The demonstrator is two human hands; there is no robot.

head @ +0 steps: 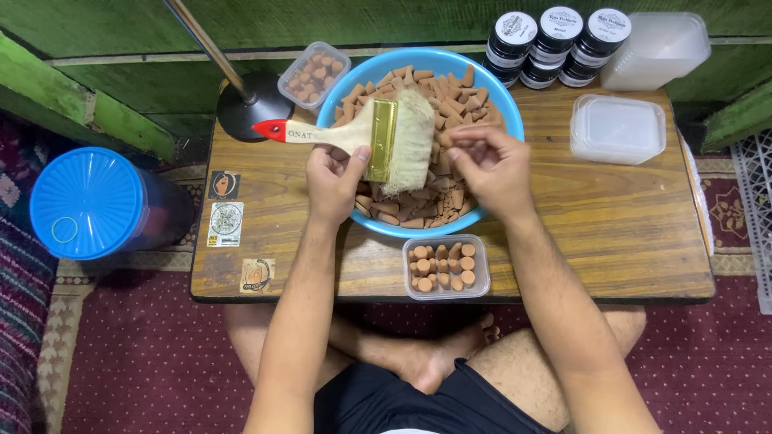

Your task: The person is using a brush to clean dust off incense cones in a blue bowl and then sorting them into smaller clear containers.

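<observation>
My left hand grips a wide paint brush with a pale wooden handle, red tip and cream bristles, held over a blue bowl full of small brown clay cones. My right hand hovers over the bowl's right half, fingers pinched on one small brown cone close to the bristles. In front of the bowl, a small clear plastic box holds several cones standing upright in rows.
A low wooden table carries it all. Behind the bowl: another clear box of cones, a black lamp base with a metal pole, stacked black jars, and empty clear boxes. A blue-lidded container stands at left.
</observation>
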